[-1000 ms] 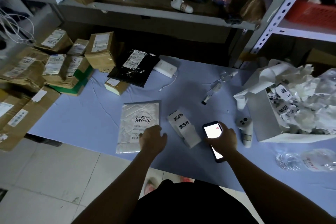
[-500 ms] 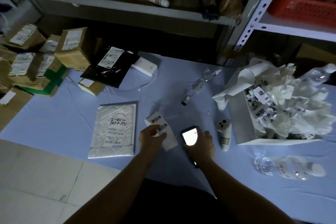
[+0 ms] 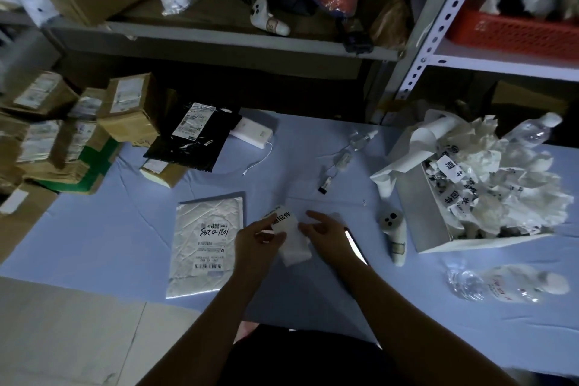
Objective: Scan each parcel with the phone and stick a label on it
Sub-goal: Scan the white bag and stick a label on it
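White and crinkled, the padded parcel (image 3: pixel 205 241) lies flat on the bench (image 3: pixel 109 229), just left of both hands, with its printed barcode showing and no new label on it that I can see. The label strip (image 3: pixel 289 233) is raised between the hands. The left hand (image 3: pixel 258 240) grips it with curled fingers and thumb, while the right hand (image 3: pixel 327 233) has its fingertips at the strip's edge; blur hides whether it has pinched a corner free.

The likeliest slip is a label tearing or folding onto itself while it is peeled, because the strip is soft and held in the air. A label pressed onto the parcel's wrinkled skin may crease, or cover the barcode. The phone (image 3: pixel 355 244) lies half hidden beside the right wrist, so a drawn-back arm could push it along the bench.

Metal shelves (image 3: pixel 219 37) stand behind, crowded with bags and cartons, in dim light. A pale blue cover lies over the bench, and tiled floor (image 3: pixel 62 323) shows to the left. Cardboard boxes (image 3: pixel 131 110) are stacked at the far left beside a black bag (image 3: pixel 200 141). At the right, an open white box (image 3: pixel 432 219) overflows with crumpled backing paper. A clear bottle (image 3: pixel 507 285) lies near it, and a white power bank (image 3: pixel 253 131) sits at the back.
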